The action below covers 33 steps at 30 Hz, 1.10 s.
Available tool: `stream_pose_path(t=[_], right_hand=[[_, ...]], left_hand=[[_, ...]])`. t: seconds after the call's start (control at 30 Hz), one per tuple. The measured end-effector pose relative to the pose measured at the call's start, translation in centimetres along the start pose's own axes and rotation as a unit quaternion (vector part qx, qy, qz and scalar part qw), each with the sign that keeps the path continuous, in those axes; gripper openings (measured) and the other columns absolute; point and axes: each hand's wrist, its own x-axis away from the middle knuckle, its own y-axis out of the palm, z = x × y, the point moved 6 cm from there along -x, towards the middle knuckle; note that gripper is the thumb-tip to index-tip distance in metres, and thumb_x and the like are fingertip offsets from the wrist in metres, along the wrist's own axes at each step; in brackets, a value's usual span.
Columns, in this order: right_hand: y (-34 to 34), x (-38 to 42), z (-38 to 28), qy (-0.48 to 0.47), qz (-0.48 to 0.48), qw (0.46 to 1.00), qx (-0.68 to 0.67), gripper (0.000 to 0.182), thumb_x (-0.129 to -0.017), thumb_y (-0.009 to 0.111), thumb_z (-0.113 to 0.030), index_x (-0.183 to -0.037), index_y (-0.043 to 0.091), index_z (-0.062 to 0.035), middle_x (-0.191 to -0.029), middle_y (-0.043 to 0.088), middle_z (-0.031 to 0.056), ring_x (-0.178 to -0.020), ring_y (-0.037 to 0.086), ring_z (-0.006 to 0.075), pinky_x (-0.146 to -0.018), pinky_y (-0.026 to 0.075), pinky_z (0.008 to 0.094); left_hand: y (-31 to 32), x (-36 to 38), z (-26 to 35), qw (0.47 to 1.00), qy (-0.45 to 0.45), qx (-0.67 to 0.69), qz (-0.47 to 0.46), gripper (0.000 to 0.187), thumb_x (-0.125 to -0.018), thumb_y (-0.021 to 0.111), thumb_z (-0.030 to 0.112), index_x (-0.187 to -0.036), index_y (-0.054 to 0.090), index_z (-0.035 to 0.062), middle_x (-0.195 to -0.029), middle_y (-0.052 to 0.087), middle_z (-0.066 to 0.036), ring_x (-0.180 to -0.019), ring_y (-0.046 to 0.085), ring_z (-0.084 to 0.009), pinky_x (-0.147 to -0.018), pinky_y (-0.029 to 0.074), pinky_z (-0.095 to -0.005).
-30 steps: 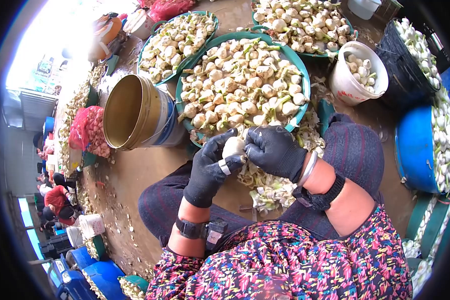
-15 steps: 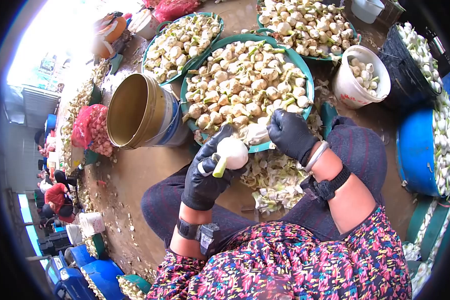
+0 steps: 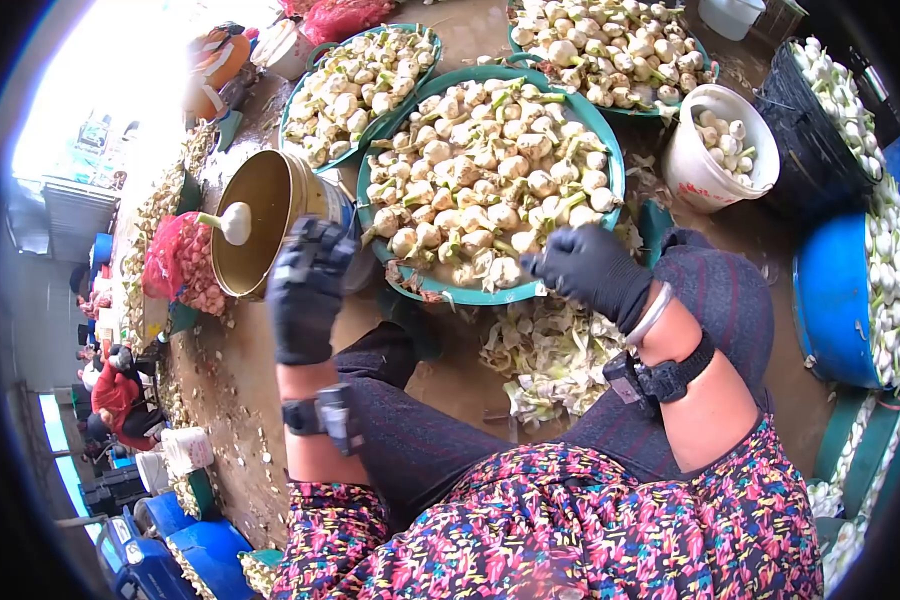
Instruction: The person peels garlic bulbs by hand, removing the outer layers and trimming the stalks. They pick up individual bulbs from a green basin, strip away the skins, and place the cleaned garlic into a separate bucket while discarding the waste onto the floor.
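While I sit on the ground, the head view shows my left hand [image 3: 308,290] in a black glove, raised beside the big metal can [image 3: 270,225]. Its fingers are spread and hold nothing. One peeled garlic bulb [image 3: 235,222] with a short green stem is in the air in front of the can's open mouth, apart from my glove and touching nothing.

My right hand [image 3: 592,268], also gloved, rests at the near rim of the green basin [image 3: 610,150] full of unpeeled garlic. The fingers are curled downward, and I cannot tell if they already close on a bulb, because the hand hides what is under it.

I judge that such a bulb is light and firm, but its peeled skin is smooth and maybe a little slippery in a wet glove. The best place to hold it is around the round body, with the stem as a small handle. The loose outer skins are soft and tear easily.

Peels [image 3: 545,355] lie between my knees. A white bucket [image 3: 705,170] with cleaned bulbs stands to the right of the basin.
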Motion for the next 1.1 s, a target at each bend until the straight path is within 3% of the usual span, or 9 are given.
stream_pose_path(t=[0.03, 0.13, 0.23, 0.37, 0.5, 0.67, 0.83, 0.97, 1.1], right_hand=[[-0.8, 0.2, -0.6, -0.01, 0.034, 0.999, -0.028, 0.019, -0.073, 0.065, -0.021, -0.068, 0.061, -0.0027, -0.055, 0.057, 0.0053, -0.051, 0.052, 0.01, -0.051, 0.043, 0.0283], [-2.1, -0.1, -0.5, -0.047, 0.075, 0.991, -0.105, 0.014, -0.073, 0.062, -0.015, -0.078, 0.059, -0.0025, -0.058, 0.058, 0.0066, -0.052, 0.052, 0.0105, -0.052, 0.044, 0.0277], [-3.1, 0.1, -1.1, -0.129, 0.185, 0.967, -0.115, 0.016, -0.074, 0.06, -0.013, -0.084, 0.059, -0.0012, -0.066, 0.06, 0.0108, -0.057, 0.057, 0.015, -0.058, 0.047, 0.0299], [-4.1, 0.2, -1.2, -0.134, 0.208, 0.965, -0.082, 0.017, -0.074, 0.06, -0.013, -0.085, 0.058, -0.0003, -0.069, 0.061, 0.0106, -0.06, 0.058, 0.015, -0.06, 0.047, 0.0297], [-4.2, 0.5, -1.4, -0.079, 0.177, 0.971, -0.138, 0.015, -0.077, 0.06, -0.013, -0.083, 0.058, 0.0002, -0.07, 0.061, 0.0099, -0.06, 0.056, 0.012, -0.058, 0.046, 0.0283], [-2.7, -0.5, 0.5, -0.081, 0.149, 0.977, -0.132, 0.022, -0.079, 0.062, -0.017, -0.089, 0.055, 0.0012, -0.068, 0.06, 0.0089, -0.061, 0.056, 0.0094, -0.056, 0.045, 0.0247], [3.9, -0.4, 2.5, 0.062, -0.029, 0.956, -0.286, 0.047, -0.08, 0.066, -0.029, -0.113, 0.042, -0.0031, -0.089, 0.059, 0.0104, -0.068, 0.058, 0.0088, -0.057, 0.048, 0.0223], [3.4, 0.3, 1.7, 0.019, -0.006, 0.927, -0.374, 0.048, -0.073, 0.073, -0.017, -0.108, 0.043, -0.0053, -0.083, 0.055, 0.0049, -0.065, 0.056, 0.0101, -0.052, 0.05, 0.0236], [2.8, 0.5, -0.4, -0.117, -0.042, 0.961, -0.248, 0.048, -0.065, 0.075, -0.004, -0.106, 0.05, -0.0043, -0.099, 0.055, 0.0037, -0.091, 0.052, 0.0096, -0.082, 0.046, 0.0255]], left_hand=[[2.4, 0.1, -0.3, 0.924, 0.101, -0.332, -0.163, 0.016, -0.082, 0.048, 0.0, -0.094, 0.058, -0.0051, -0.082, 0.061, -0.011, -0.078, 0.06, -0.0228, -0.076, 0.05, -0.0343], [4.1, 2.4, -11.5, 0.933, -0.252, -0.222, -0.133, 0.018, -0.082, 0.057, 0.005, -0.097, 0.063, -0.0024, -0.085, 0.062, -0.006, -0.074, 0.058, -0.013, -0.071, 0.047, -0.0255], [6.8, 2.6, -19.4, 0.772, -0.12, -0.562, -0.272, 0.03, -0.079, 0.062, 0.016, -0.107, 0.061, 0.0064, -0.102, 0.061, -0.017, -0.095, 0.059, -0.0283, -0.085, 0.045, -0.0346], [5.2, 1.7, -29.0, 0.765, -0.181, -0.581, -0.211, 0.057, -0.07, 0.065, 0.037, -0.114, 0.055, 0.003, -0.108, 0.057, -0.022, -0.103, 0.054, -0.0342, -0.089, 0.042, -0.0395], [6.0, 2.8, -31.3, 0.79, -0.31, -0.465, -0.253, 0.054, -0.07, 0.065, 0.026, -0.116, 0.052, 0.0004, -0.1, 0.062, -0.018, -0.088, 0.061, -0.033, -0.081, 0.047, -0.0387], [8.5, 4.6, -23.0, 0.896, -0.398, -0.124, -0.154, 0.04, -0.07, 0.068, 0.004, -0.107, 0.055, -0.0026, -0.099, 0.061, -0.008, -0.089, 0.057, -0.0159, -0.077, 0.046, -0.0277], [10.6, 5.6, -12.8, 0.934, -0.126, -0.24, -0.234, 0.047, -0.072, 0.066, 0.0, -0.116, 0.048, -0.003, -0.105, 0.059, -0.009, -0.092, 0.056, -0.0151, -0.082, 0.045, -0.0273], [8.6, 7.6, -9.5, 0.938, -0.324, 0.1, -0.07, 0.032, -0.079, 0.057, -0.003, -0.111, 0.056, -0.0005, -0.098, 0.06, -0.006, -0.089, 0.055, -0.0124, -0.079, 0.045, -0.0257], [7.4, 9.1, -9.9, 0.944, -0.27, -0.127, -0.14, 0.022, -0.081, 0.054, -0.002, -0.103, 0.057, -0.0048, -0.099, 0.06, -0.007, -0.091, 0.057, -0.016, -0.081, 0.046, -0.0275]])
